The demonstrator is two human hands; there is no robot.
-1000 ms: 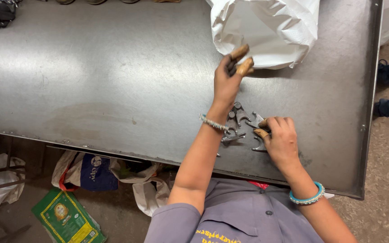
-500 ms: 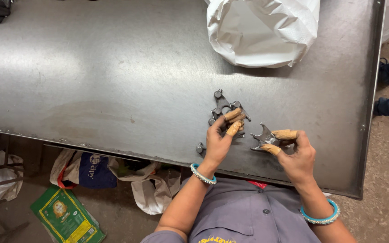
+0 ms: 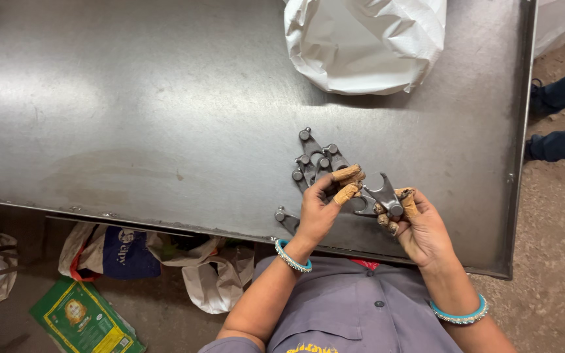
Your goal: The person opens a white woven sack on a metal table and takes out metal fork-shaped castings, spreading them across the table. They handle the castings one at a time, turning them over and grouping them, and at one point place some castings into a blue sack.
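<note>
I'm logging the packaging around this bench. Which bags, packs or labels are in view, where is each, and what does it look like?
White woven sack: far side of the metal table, bulky, crumpled.
Green and yellow pack: flat on the floor, lower left, printed picture.
Blue and white printed bag: under the table's near edge.
Pale crumpled bags: beside the blue one.
Yellow printed mark: on the person's grey shirt.

A dark grey forked metal part (image 3: pixel 382 194), its two prongs pointing up and away, is held just above the bench's near edge. A small cluster of similar dark grey forked metal parts (image 3: pixel 315 159) lies flat on the bench just beyond it, toward the near right.
</note>
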